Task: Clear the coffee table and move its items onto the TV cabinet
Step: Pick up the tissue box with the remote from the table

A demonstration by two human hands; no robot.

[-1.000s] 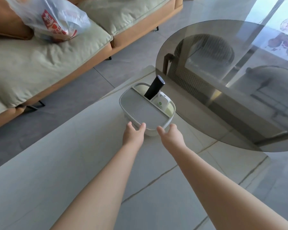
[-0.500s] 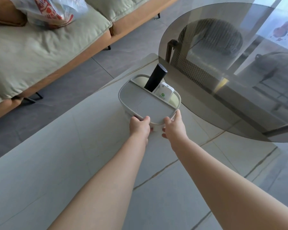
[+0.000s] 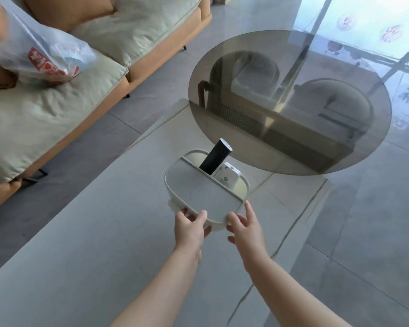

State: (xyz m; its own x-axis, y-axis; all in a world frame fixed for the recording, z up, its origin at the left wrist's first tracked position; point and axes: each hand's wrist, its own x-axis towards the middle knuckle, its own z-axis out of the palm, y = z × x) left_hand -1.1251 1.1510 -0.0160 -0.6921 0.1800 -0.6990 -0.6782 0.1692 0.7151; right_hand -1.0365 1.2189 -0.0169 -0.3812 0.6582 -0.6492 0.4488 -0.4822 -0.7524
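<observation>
Cream-white plastic, oval in outline and fitted with a flat grey lid, makes up the storage box (image 3: 198, 192) that we have between our two hands over the pale stone coffee table (image 3: 104, 232). We curl our left hand (image 3: 189, 228) around the box's near rim, thumb laid on top of the edge and fingers tucked underneath it. Our right hand (image 3: 246, 228) grips the same near edge just beside the left, its thumb up along the right side of the rim and its other fingers bent below the box. In the narrow open slot along the box's far side we see a black cylindrical remote control (image 3: 215, 156) standing tilted, and right beside it a small white device with a green dot (image 3: 228, 177). Beyond the box lies a round smoked-glass tabletop (image 3: 293, 102) overlapping the far corner of the stone slab. On our left stands an orange-framed sofa with pale green cushions (image 3: 57, 109), carrying a translucent plastic shopping bag with red print (image 3: 40, 57).
</observation>
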